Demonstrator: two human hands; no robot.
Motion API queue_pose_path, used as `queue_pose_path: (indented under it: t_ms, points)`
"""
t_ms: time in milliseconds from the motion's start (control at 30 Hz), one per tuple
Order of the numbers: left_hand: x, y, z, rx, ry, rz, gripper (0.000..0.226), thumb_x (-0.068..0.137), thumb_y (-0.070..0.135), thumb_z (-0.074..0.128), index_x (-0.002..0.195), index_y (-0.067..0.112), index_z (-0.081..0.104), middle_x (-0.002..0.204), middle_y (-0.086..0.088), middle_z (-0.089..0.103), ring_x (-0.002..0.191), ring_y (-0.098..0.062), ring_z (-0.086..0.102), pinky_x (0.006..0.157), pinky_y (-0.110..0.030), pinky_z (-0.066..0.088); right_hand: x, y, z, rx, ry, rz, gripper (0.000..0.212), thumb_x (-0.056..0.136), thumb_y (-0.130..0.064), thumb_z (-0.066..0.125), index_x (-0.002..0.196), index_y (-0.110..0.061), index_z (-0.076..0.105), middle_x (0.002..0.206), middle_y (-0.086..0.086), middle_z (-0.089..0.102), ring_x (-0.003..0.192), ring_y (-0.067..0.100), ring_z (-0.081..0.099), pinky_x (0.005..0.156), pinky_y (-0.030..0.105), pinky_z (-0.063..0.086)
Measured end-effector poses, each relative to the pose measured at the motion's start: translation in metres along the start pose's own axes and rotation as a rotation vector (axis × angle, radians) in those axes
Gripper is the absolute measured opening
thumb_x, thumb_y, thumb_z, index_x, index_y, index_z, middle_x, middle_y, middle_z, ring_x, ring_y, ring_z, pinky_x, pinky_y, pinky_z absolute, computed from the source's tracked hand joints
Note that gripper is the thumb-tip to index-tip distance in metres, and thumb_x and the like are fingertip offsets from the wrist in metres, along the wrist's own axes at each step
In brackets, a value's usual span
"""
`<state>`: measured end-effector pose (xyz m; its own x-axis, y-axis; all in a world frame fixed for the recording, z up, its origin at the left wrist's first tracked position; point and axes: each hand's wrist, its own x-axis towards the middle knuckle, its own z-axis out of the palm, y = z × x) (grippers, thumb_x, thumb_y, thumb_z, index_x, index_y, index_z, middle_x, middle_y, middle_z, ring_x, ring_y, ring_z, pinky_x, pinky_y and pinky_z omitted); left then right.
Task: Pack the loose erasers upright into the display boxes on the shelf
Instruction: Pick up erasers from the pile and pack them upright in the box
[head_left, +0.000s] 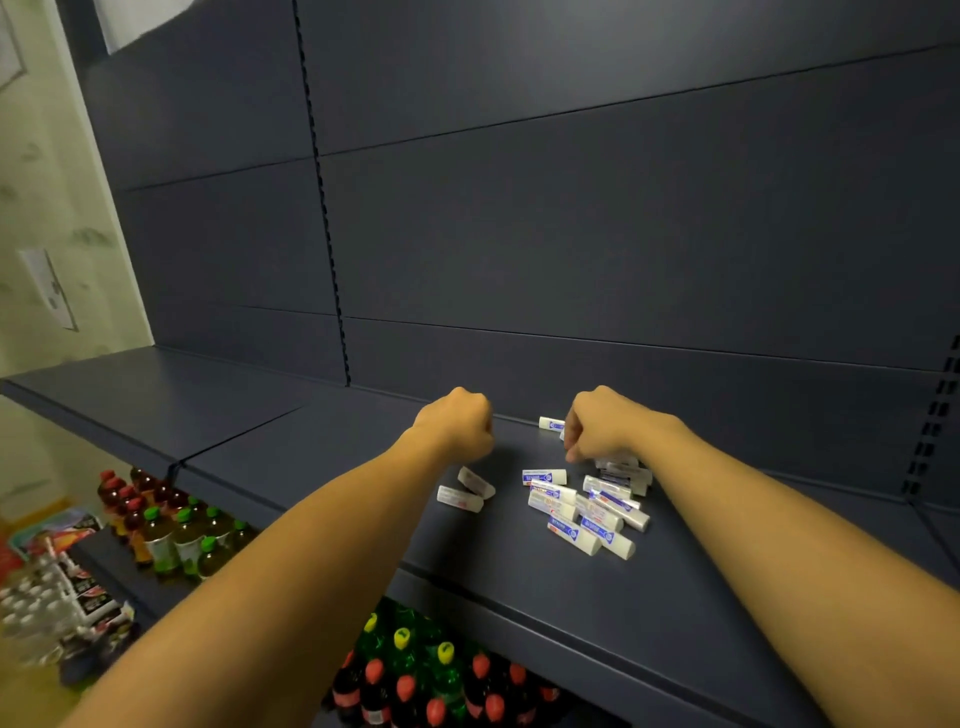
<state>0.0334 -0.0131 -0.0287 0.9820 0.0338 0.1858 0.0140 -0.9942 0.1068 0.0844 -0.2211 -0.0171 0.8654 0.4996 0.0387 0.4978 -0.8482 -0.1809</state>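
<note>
While both bare forearms reach out over the dark blue metal shelf (519, 587), the left hand (460, 422) hangs above it as a closed fist with the fingers curled under; whether anything sits inside that fist cannot be told from this angle. The right hand (597, 423) is also curled, knuckles up, its fingertips down among the far edge of the erasers, and it seems to be pinching one of them, though the grip itself is hidden beneath the palm.

Small white block erasers with blue-and-white paper sleeves lie flat and scattered on the shelf. Two of them (466, 491) sit apart just below the left fist, touching each other at an angle. One lone eraser (550, 423) lies at the back, just left of the right hand. One more (544, 476) lies between the two hands. The main heap (592, 512), about ten pieces piled across one another, sits beneath and in front of the right wrist; the blur makes an exact count uncertain.

Below the shelf stand plastic drink bottles with red caps (405, 686), yellow caps (402, 636) and green caps (182, 517).
</note>
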Motion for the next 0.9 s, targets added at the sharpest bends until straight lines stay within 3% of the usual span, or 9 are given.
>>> queue_pose_path:
  t_ms: [167, 433, 600, 733, 900]
  points:
    - [0.019, -0.011, 0.014, -0.019, -0.021, 0.012, 0.016, 0.089, 0.012, 0.055, 0.094, 0.008, 0.07, 0.09, -0.011, 0.069, 0.077, -0.029, 0.067, 0.072, -0.043, 0.061, 0.014, -0.004, 0.015, 0.084, -0.109, -0.039, 0.024, 0.071, -0.028, 0.089, 0.093, -0.023, 0.079, 0.091, -0.008, 0.072, 0.088, 0.011, 0.068, 0.086, 0.035, 0.059]
    - [0.032, -0.026, 0.025, -0.033, -0.107, 0.05, 0.015, 0.087, 0.013, 0.057, 0.09, 0.007, 0.07, 0.09, -0.012, 0.068, 0.081, -0.032, 0.067, 0.074, -0.045, 0.061, 0.027, -0.01, 0.028, 0.124, -0.12, -0.053, 0.008, 0.078, -0.024, 0.084, 0.085, -0.025, 0.082, 0.079, -0.011, 0.075, 0.082, 0.008, 0.069, 0.082, 0.034, 0.059]
    - [0.034, -0.013, 0.021, -0.178, -0.145, 0.199, 0.013, 0.091, 0.02, 0.063, 0.095, 0.015, 0.075, 0.093, 0.0, 0.07, 0.088, -0.018, 0.065, 0.08, -0.032, 0.055, 0.033, -0.003, 0.018, 0.096, 0.032, 0.102, 0.007, 0.072, -0.018, 0.083, 0.073, -0.022, 0.078, 0.077, -0.004, 0.073, 0.079, 0.015, 0.069, 0.077, 0.039, 0.061]
    - [0.03, 0.009, 0.013, -0.277, -0.247, 0.342, 0.011, 0.087, 0.03, 0.075, 0.093, 0.022, 0.079, 0.088, 0.011, 0.073, 0.083, -0.003, 0.063, 0.078, -0.02, 0.047, 0.03, 0.007, 0.002, 0.105, 0.183, 0.216, 0.007, 0.071, -0.021, 0.08, 0.069, -0.024, 0.074, 0.081, -0.005, 0.07, 0.082, 0.02, 0.068, 0.078, 0.041, 0.061]
    - [0.029, 0.032, 0.011, -0.212, -0.352, 0.491, 0.021, 0.083, 0.03, 0.081, 0.102, 0.021, 0.079, 0.098, 0.008, 0.075, 0.088, -0.005, 0.063, 0.082, -0.02, 0.047, 0.019, 0.014, -0.01, 0.163, 0.24, 0.271, 0.006, 0.071, -0.021, 0.081, 0.07, -0.022, 0.076, 0.074, -0.005, 0.071, 0.076, 0.018, 0.069, 0.077, 0.042, 0.062]
